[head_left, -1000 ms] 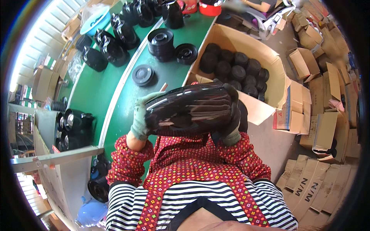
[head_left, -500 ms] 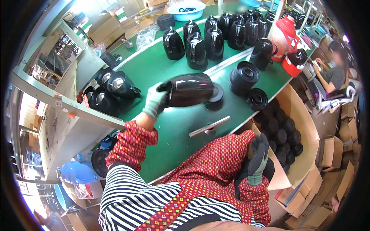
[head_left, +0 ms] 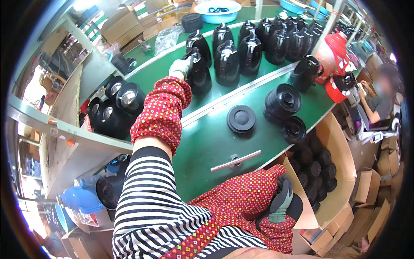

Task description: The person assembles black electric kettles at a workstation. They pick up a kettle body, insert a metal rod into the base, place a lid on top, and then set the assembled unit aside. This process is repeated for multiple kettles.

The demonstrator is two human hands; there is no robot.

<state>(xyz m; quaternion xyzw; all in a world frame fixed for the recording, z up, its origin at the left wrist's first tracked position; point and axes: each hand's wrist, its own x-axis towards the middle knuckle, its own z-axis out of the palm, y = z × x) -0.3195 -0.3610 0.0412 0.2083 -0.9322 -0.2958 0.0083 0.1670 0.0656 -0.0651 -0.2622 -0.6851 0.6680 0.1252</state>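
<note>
My left hand [head_left: 181, 67], in a pale grey-green glove, is closed around the handle side of a shiny black jug [head_left: 199, 77]. The jug stands upright at the left end of a cluster of similar black jugs [head_left: 227, 64] on the green worktop [head_left: 202, 142]. Its handle is mostly hidden by my glove. My right hand [head_left: 281, 196], gloved with dark fingers, rests by my lap; the fingers are loosely bent, with nothing visible in them. In front of me lies a round black lid [head_left: 241, 118], with a metal T-shaped bar [head_left: 235, 161] nearer my body.
Stacked black lids [head_left: 282, 102] stand to the right, above a cardboard box [head_left: 340, 172] full of black round parts. More black jugs lie on their sides [head_left: 129, 98] at left. A red jug [head_left: 332, 54] and a seated co-worker [head_left: 381, 95] are farther right. A blue basin [head_left: 217, 16] sits at the back.
My left hand has carried the black jug from above the lid, tilted sideways, to the back left, where it now stands upright. My right hand stays by my lap, its fingers more bent.
</note>
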